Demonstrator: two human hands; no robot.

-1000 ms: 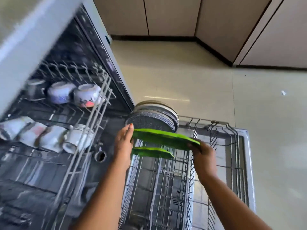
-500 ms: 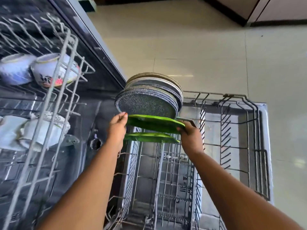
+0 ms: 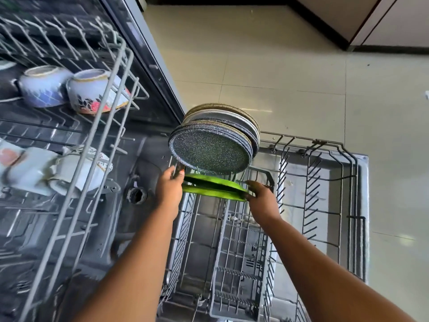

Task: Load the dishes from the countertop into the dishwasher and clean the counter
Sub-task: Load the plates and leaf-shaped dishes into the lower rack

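Two green plates stand on edge in the lower rack of the open dishwasher, close together. My left hand grips their left rim and my right hand holds their right rim. Just behind them several dark speckled plates stand upright in the same rack, with lighter plates at the back of the row.
The upper rack is pulled out at the left, holding two patterned bowls and several white cups. A cutlery basket sits in the lower rack near me. Tiled floor and cabinets lie beyond.
Both hands have lowered the green plates deeper into the lower rack, right in front of the speckled plates. The two green plates now sit closer together. My view has tilted down.
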